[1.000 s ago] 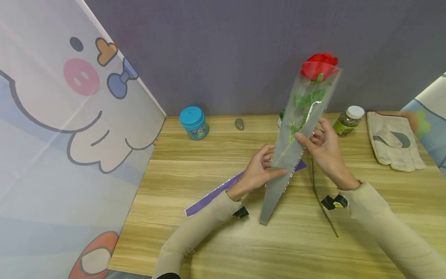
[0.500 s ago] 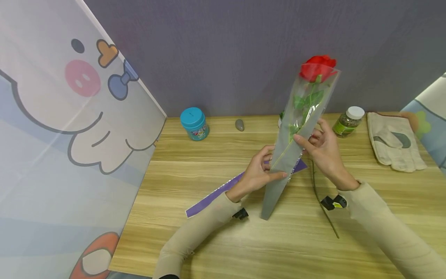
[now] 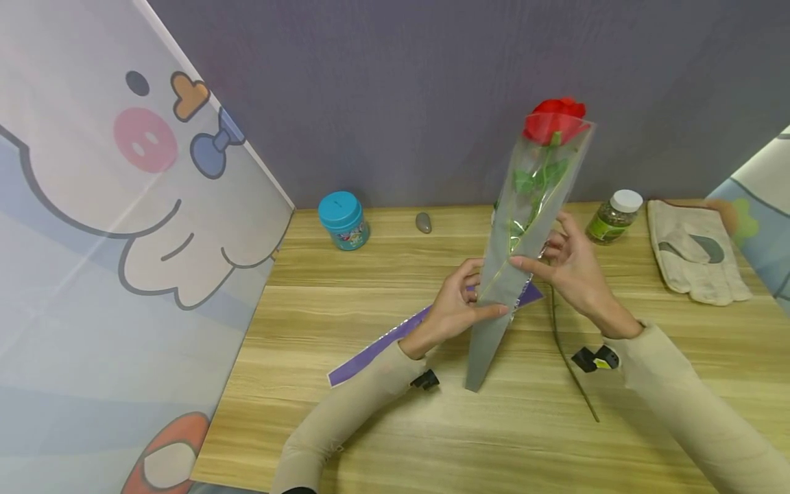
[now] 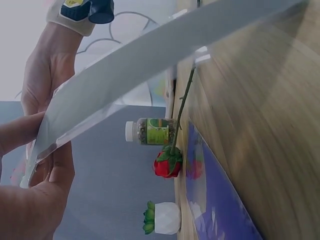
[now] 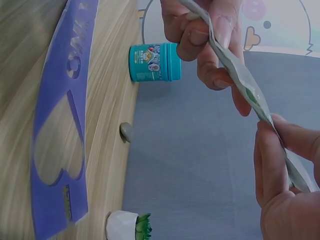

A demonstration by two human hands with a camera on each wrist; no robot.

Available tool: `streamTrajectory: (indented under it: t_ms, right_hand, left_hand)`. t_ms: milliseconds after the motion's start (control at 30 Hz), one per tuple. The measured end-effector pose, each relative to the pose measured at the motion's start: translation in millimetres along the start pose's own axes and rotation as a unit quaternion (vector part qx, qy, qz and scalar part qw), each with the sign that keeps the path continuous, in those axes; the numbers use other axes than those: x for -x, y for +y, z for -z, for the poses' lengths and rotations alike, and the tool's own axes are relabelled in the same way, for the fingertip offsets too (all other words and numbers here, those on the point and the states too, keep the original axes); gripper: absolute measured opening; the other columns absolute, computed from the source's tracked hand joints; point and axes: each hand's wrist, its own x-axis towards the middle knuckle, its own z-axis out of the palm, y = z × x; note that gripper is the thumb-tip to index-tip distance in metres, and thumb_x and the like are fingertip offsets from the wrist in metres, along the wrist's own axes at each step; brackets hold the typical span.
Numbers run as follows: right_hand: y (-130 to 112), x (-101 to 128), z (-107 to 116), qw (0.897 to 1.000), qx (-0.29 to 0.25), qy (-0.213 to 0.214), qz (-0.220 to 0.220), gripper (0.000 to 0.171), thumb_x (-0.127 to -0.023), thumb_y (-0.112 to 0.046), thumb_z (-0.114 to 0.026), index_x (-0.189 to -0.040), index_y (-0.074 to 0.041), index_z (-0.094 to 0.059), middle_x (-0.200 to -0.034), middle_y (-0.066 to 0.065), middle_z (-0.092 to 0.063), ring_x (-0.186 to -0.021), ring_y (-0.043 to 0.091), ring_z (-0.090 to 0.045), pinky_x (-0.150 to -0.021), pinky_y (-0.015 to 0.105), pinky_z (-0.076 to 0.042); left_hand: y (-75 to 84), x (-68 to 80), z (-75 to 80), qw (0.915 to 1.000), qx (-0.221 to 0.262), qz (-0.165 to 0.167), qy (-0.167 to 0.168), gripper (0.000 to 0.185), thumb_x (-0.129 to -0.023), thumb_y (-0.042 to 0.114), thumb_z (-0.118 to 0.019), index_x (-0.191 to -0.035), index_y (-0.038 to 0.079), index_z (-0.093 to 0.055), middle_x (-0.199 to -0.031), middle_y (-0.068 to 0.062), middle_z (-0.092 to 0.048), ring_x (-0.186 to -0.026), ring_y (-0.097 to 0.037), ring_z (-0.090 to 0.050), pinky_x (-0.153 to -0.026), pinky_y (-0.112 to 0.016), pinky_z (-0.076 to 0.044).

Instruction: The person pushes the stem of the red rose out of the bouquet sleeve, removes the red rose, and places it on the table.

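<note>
A red rose (image 3: pixel 553 123) stands upright inside a clear and grey cone sleeve (image 3: pixel 494 329) whose tip is just above the wooden table (image 3: pixel 370 425). My left hand (image 3: pixel 475 295) pinches the sleeve's lower left edge. Higher up, my right hand (image 3: pixel 537 250) pinches the right edge. The right wrist view shows the sleeve (image 5: pixel 240 75) edge-on between both hands. A second rose (image 4: pixel 167 164) lies on the table, its stem (image 3: pixel 564 350) running under my right wrist. A flat purple sleeve (image 3: pixel 382 343) lies beneath my left forearm.
At the table's back stand a teal jar (image 3: pixel 343 219), a grey pebble (image 3: pixel 423 221), a white-lidded jar (image 3: pixel 614 215) and a small white succulent pot (image 4: pixel 162 218). A cloth glove (image 3: pixel 694 250) lies at the right. A cartoon-printed panel (image 3: pixel 123 206) walls the left side.
The sleeved rose has tilted a little more upright, its bloom shifting left. My right hand has slid slightly lower along the sleeve. The left hand has kept its grip.
</note>
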Motion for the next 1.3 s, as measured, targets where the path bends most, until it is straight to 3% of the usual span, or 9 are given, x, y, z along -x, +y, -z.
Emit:
streamTrajectory:
  t_ms: [133, 400, 600, 833, 1133, 1300]
  right_hand:
    - [2, 0, 1, 1.000, -0.010, -0.015, 0.003, 0.089, -0.082, 0.018, -0.078, -0.156, -0.011, -0.037, -0.117, -0.010, -0.075, -0.097, 0.005, -0.076, -0.078, 0.019, -0.062]
    - [4, 3, -2, 0.999, 0.042, -0.021, -0.013, 0.090, -0.083, 0.013, -0.079, -0.157, -0.013, -0.036, -0.121, -0.013, -0.069, -0.101, 0.003, -0.073, -0.079, 0.021, -0.062]
    - [4, 5, -7, 0.998, 0.060, -0.028, -0.021, 0.087, -0.084, 0.010, -0.080, -0.157, -0.012, -0.036, -0.121, -0.015, -0.068, -0.102, 0.002, -0.072, -0.081, 0.020, -0.062]
    - [4, 8, -10, 0.997, 0.055, -0.045, 0.004, 0.082, -0.086, 0.012, -0.078, -0.155, -0.007, -0.039, -0.126, -0.013, -0.066, -0.102, 0.001, -0.072, -0.081, 0.019, -0.061]
    - [9, 10, -14, 0.999, 0.034, -0.037, 0.022, 0.087, -0.081, 0.018, -0.078, -0.156, -0.004, -0.040, -0.133, -0.013, -0.063, -0.113, 0.001, -0.068, -0.088, 0.016, -0.059]
    - [9, 12, -16, 0.998, 0.053, -0.037, 0.022, 0.086, -0.082, 0.016, -0.078, -0.156, -0.004, -0.039, -0.131, -0.016, -0.063, -0.111, 0.000, -0.068, -0.086, 0.015, -0.058]
  left_hand:
    - [-0.7, 0.3, 0.3, 1.0000, 0.002, 0.004, 0.001, 0.069, -0.085, -0.006, -0.080, -0.145, 0.010, -0.050, -0.133, -0.026, -0.068, -0.093, -0.010, -0.074, -0.078, -0.030, -0.063]
    - [-0.8, 0.3, 2.0, 0.9997, 0.017, -0.003, 0.016, 0.057, -0.085, -0.008, -0.079, -0.137, 0.003, -0.056, -0.127, -0.031, -0.069, -0.090, -0.014, -0.076, -0.081, -0.034, -0.065]
    - [-2.3, -1.4, 3.4, 0.9993, 0.011, -0.006, 0.034, 0.052, -0.084, -0.009, -0.080, -0.132, 0.000, -0.061, -0.127, -0.029, -0.068, -0.094, -0.008, -0.072, -0.084, -0.032, -0.064]
    - [0.7, -2.1, 4.9, 0.9987, 0.017, -0.003, 0.049, 0.052, -0.084, -0.009, -0.080, -0.132, -0.002, -0.061, -0.127, -0.027, -0.066, -0.094, -0.007, -0.071, -0.085, -0.028, -0.063]
    - [2.4, -1.9, 3.3, 0.9973, 0.039, -0.001, 0.062, 0.053, -0.083, -0.015, -0.077, -0.131, -0.007, -0.057, -0.122, -0.013, -0.061, -0.094, -0.011, -0.070, -0.086, -0.029, -0.063]
    - [2.8, -1.6, 2.3, 0.9967, 0.051, -0.003, 0.063, 0.050, -0.082, -0.018, -0.076, -0.129, -0.009, -0.057, -0.118, -0.007, -0.061, -0.094, -0.017, -0.074, -0.086, -0.032, -0.064]
